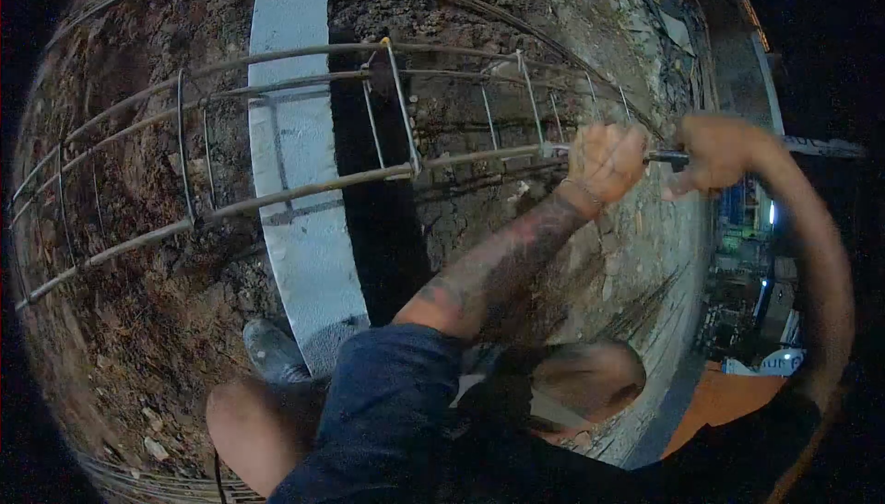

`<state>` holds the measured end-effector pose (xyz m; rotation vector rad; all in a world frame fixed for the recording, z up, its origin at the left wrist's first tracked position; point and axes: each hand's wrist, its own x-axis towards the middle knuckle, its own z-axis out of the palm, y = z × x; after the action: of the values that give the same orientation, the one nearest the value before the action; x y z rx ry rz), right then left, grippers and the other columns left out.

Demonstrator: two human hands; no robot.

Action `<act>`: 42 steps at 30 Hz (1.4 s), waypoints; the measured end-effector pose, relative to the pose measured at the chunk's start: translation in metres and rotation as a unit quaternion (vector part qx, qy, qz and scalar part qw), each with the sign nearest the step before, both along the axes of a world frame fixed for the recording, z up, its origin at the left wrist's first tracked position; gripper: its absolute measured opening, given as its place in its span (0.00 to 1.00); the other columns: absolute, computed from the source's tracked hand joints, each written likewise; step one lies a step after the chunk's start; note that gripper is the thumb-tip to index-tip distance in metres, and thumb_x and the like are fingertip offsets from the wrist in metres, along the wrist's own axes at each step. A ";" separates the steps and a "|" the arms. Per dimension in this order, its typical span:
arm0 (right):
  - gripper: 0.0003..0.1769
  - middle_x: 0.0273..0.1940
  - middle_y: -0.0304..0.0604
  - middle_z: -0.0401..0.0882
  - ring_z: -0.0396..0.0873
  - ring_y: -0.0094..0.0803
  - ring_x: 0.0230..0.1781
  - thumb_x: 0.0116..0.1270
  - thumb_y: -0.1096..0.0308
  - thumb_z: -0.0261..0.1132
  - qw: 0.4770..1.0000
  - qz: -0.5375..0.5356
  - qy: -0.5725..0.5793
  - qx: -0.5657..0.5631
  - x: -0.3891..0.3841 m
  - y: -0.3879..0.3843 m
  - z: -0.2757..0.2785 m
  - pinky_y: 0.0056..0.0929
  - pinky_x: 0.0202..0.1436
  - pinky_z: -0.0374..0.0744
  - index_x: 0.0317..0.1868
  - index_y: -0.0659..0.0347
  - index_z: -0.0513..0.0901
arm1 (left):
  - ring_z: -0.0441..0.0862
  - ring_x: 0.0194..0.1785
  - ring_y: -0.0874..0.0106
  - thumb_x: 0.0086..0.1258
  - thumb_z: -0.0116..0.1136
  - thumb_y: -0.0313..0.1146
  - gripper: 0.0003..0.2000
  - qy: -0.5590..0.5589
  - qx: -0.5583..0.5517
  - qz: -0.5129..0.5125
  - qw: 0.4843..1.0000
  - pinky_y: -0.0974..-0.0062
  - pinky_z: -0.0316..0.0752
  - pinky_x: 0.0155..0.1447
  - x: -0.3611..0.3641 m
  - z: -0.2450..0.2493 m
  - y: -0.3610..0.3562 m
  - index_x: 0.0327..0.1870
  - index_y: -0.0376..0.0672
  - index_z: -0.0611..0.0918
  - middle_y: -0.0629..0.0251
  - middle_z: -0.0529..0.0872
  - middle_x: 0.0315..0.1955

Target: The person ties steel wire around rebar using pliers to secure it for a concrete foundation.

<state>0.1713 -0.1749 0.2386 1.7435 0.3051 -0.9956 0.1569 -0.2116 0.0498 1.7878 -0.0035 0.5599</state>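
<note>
A long rebar cage point(318, 192), made of ribbed steel bars with thin square stirrups point(401, 103), spans the view from left to right. At its right end my left hand point(608, 161) is closed in a fist around the near long bar. My right hand point(724, 149), smeared by motion, sits just right of it with fingers curled round a dark bar-like piece point(666, 158). What kind of piece this is, I cannot tell. A greyish length point(825, 146) shows beyond my right wrist, in line with it.
A pale white block or board point(309, 273) lies across under the cage on rough brown soil point(175, 320). My shoe point(272, 352) and bent knees are below. More steel rods point(166, 481) lie at bottom left. An orange surface point(719, 403) and lit background stand at right.
</note>
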 end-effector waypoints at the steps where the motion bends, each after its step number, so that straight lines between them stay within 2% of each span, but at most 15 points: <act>1: 0.11 0.30 0.48 0.79 0.79 0.44 0.33 0.52 0.65 0.58 0.997 -0.067 -0.039 -0.013 -0.014 0.010 -0.003 0.38 0.37 0.76 0.24 0.66 0.79 | 0.78 0.35 0.58 0.47 0.61 0.40 0.15 0.019 0.005 -0.042 0.999 0.62 0.72 0.38 -0.007 0.005 0.005 0.32 0.39 0.76 0.51 0.79 0.25; 2: 0.11 0.30 0.48 0.79 0.79 0.44 0.33 0.52 0.65 0.58 0.997 -0.070 -0.040 -0.012 -0.020 -0.005 -0.005 0.38 0.37 0.76 0.24 0.66 0.79 | 0.78 0.36 0.59 0.47 0.61 0.39 0.15 0.037 0.012 -0.082 0.996 0.62 0.72 0.40 -0.012 0.005 0.010 0.32 0.39 0.76 0.51 0.79 0.26; 4: 0.10 0.28 0.48 0.79 0.79 0.43 0.32 0.54 0.68 0.54 0.936 0.309 -0.129 0.111 -0.022 -0.055 -0.017 0.38 0.36 0.76 0.26 0.65 0.79 | 0.78 0.35 0.58 0.45 0.61 0.39 0.15 -0.050 0.005 -0.073 0.996 0.61 0.72 0.40 -0.017 0.002 0.015 0.30 0.39 0.77 0.50 0.79 0.25; 8: 0.12 0.28 0.51 0.78 0.79 0.43 0.29 0.55 0.69 0.53 0.910 0.356 -0.176 0.117 -0.032 -0.063 -0.026 0.38 0.37 0.76 0.37 0.66 0.76 | 0.79 0.30 0.56 0.42 0.62 0.38 0.13 -0.070 0.053 -0.179 0.980 0.61 0.74 0.35 0.006 0.008 0.030 0.25 0.39 0.77 0.48 0.79 0.21; 9: 0.16 0.26 0.50 0.78 0.78 0.41 0.28 0.56 0.62 0.56 0.891 0.406 -0.167 0.116 -0.020 -0.074 -0.025 0.37 0.36 0.76 0.41 0.66 0.74 | 0.78 0.28 0.55 0.39 0.63 0.38 0.14 -0.171 0.021 0.010 0.985 0.63 0.73 0.31 0.010 -0.008 0.008 0.24 0.39 0.77 0.50 0.78 0.19; 12: 0.24 0.23 0.48 0.77 0.78 0.42 0.26 0.55 0.53 0.61 0.941 0.265 -0.006 0.210 -0.019 -0.059 -0.005 0.36 0.35 0.77 0.41 0.68 0.73 | 0.79 0.29 0.55 0.39 0.63 0.40 0.15 -0.170 -0.015 0.003 0.985 0.63 0.73 0.32 -0.008 -0.007 0.007 0.25 0.38 0.78 0.52 0.79 0.20; 21: 0.20 0.29 0.52 0.79 0.79 0.45 0.30 0.55 0.53 0.61 0.927 0.308 -0.189 0.100 -0.041 -0.096 -0.031 0.39 0.33 0.76 0.31 0.65 0.77 | 0.78 0.29 0.54 0.45 0.60 0.40 0.12 -0.143 0.081 -0.039 0.986 0.60 0.71 0.35 -0.009 -0.015 -0.006 0.27 0.41 0.78 0.54 0.79 0.20; 25: 0.18 0.20 0.48 0.77 0.78 0.44 0.23 0.55 0.57 0.60 0.946 0.209 -0.062 0.239 -0.051 -0.076 -0.010 0.38 0.30 0.76 0.37 0.65 0.74 | 0.76 0.26 0.57 0.48 0.55 0.35 0.09 -0.191 0.004 0.011 0.982 0.61 0.69 0.32 -0.024 -0.018 -0.018 0.25 0.40 0.77 0.55 0.78 0.21; 27: 0.17 0.23 0.49 0.78 0.78 0.46 0.26 0.55 0.59 0.60 0.957 -0.228 -0.049 0.171 -0.055 -0.047 -0.008 0.40 0.32 0.76 0.38 0.65 0.74 | 0.75 0.24 0.58 0.45 0.55 0.33 0.07 -0.265 0.001 0.030 0.964 0.64 0.68 0.30 -0.025 -0.023 -0.020 0.23 0.40 0.76 0.55 0.77 0.20; 31: 0.16 0.28 0.52 0.79 0.80 0.43 0.29 0.54 0.60 0.61 0.938 0.250 -0.175 0.165 -0.069 -0.106 -0.043 0.40 0.33 0.77 0.35 0.66 0.74 | 0.74 0.23 0.58 0.40 0.60 0.39 0.13 -0.173 0.080 -0.125 0.974 0.63 0.68 0.27 -0.037 -0.007 0.019 0.21 0.39 0.74 0.58 0.74 0.16; 35: 0.18 0.28 0.54 0.78 0.80 0.43 0.29 0.51 0.61 0.64 0.935 0.271 -0.182 0.138 -0.070 -0.096 -0.035 0.40 0.33 0.77 0.36 0.67 0.73 | 0.76 0.28 0.60 0.40 0.63 0.42 0.17 -0.209 0.132 0.012 0.969 0.63 0.69 0.35 -0.026 -0.025 -0.005 0.28 0.40 0.76 0.58 0.77 0.21; 38: 0.19 0.26 0.55 0.78 0.80 0.40 0.27 0.49 0.62 0.66 0.897 0.241 -0.098 0.357 -0.069 -0.093 -0.024 0.38 0.29 0.77 0.36 0.68 0.73 | 0.76 0.29 0.61 0.38 0.64 0.41 0.18 -0.231 0.039 0.008 0.972 0.63 0.69 0.36 -0.029 -0.027 -0.021 0.28 0.40 0.76 0.58 0.77 0.22; 40: 0.21 0.24 0.54 0.78 0.80 0.39 0.24 0.49 0.60 0.67 0.936 -0.233 -0.060 0.256 -0.067 -0.081 -0.023 0.36 0.26 0.76 0.37 0.67 0.72 | 0.76 0.29 0.60 0.39 0.62 0.41 0.17 -0.246 0.055 0.048 0.967 0.64 0.69 0.36 -0.037 -0.029 -0.022 0.28 0.40 0.76 0.58 0.78 0.23; 41: 0.17 0.23 0.53 0.78 0.79 0.38 0.23 0.52 0.65 0.63 0.921 0.123 -0.059 0.364 -0.056 -0.143 -0.048 0.35 0.25 0.76 0.38 0.66 0.72 | 0.76 0.28 0.61 0.40 0.62 0.40 0.16 -0.251 0.068 0.020 0.965 0.63 0.69 0.35 -0.038 -0.023 -0.014 0.27 0.40 0.76 0.58 0.78 0.22; 42: 0.17 0.23 0.53 0.78 0.79 0.38 0.23 0.52 0.65 0.63 0.922 0.124 -0.057 0.362 -0.062 -0.140 -0.047 0.35 0.25 0.76 0.38 0.66 0.72 | 0.76 0.27 0.61 0.40 0.62 0.39 0.14 -0.253 0.080 -0.013 0.964 0.63 0.69 0.33 -0.041 -0.017 -0.006 0.26 0.40 0.76 0.57 0.78 0.21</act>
<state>0.1096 -0.3145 0.1914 2.3352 0.8825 -0.6188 0.1155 -0.2171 0.0329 1.7491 -0.4338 1.0085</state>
